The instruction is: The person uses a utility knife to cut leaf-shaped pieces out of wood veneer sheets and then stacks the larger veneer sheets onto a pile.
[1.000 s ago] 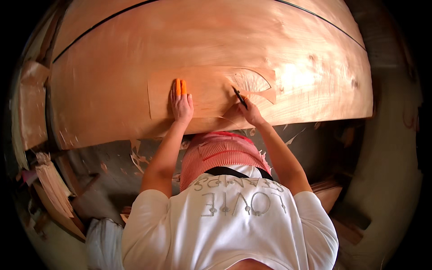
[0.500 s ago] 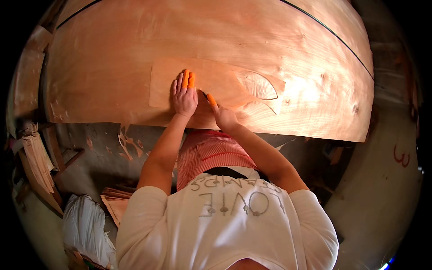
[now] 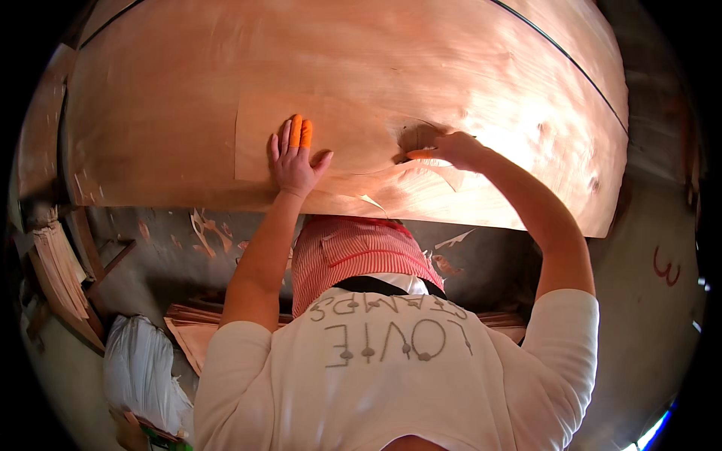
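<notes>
My left hand (image 3: 295, 167) lies flat with fingers spread on a thin wood veneer piece (image 3: 256, 139), pressing it onto a large veneer sheet (image 3: 165, 90). Orange covers sit on two of its fingers. Farther right, my right hand (image 3: 450, 150) is bent over the veneer piece, beside a curved, dark-edged opening in it. One of its digits has an orange cover. A small dark tip, seemingly of a knife (image 3: 399, 158), shows just beyond that digit; the rest is hidden in the closed hand. A narrow veneer sliver (image 3: 371, 201) curls up near the sheet's front edge.
Black cords (image 3: 553, 51) cross the big sheet. Veneer scraps (image 3: 210, 231) litter the floor beyond my apron (image 3: 361, 252). Bundled veneer strips (image 3: 59, 263) stand at the left, near a white sack (image 3: 143, 372). Veneer stacks (image 3: 188, 331) lie beside me.
My right hand has moved right, away from the left hand, to the curved opening. The left hand has shifted slightly left, its thumb now spread. A sliver now sticks up near the front edge.
</notes>
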`<state>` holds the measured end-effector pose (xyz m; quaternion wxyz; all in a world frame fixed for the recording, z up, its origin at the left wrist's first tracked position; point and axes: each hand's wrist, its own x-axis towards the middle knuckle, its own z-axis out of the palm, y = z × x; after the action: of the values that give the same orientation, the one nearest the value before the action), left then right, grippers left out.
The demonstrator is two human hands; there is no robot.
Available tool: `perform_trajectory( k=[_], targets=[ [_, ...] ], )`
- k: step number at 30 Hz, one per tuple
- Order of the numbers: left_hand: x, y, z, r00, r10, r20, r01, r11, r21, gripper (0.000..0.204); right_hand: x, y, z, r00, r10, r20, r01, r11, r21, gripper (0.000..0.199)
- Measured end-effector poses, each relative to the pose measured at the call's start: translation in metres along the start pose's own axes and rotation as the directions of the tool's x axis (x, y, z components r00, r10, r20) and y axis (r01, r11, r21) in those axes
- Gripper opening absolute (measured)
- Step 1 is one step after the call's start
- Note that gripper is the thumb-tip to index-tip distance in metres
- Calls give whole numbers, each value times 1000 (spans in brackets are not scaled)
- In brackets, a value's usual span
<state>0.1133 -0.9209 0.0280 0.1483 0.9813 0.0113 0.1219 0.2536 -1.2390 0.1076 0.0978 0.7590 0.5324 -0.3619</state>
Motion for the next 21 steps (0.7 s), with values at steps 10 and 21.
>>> perform_trajectory(
  k=[10,21],
  targets=[
    [-2,-4,-3,999,-44,-4,43,996,-78,69,62,-39,-55,983,-86,-164,76,995,-66,77],
    [-6,-5,1,998,-53,-45,46,987,-153,68,75,-37,-45,949,37,-314,8,990,141,61]
  ],
)
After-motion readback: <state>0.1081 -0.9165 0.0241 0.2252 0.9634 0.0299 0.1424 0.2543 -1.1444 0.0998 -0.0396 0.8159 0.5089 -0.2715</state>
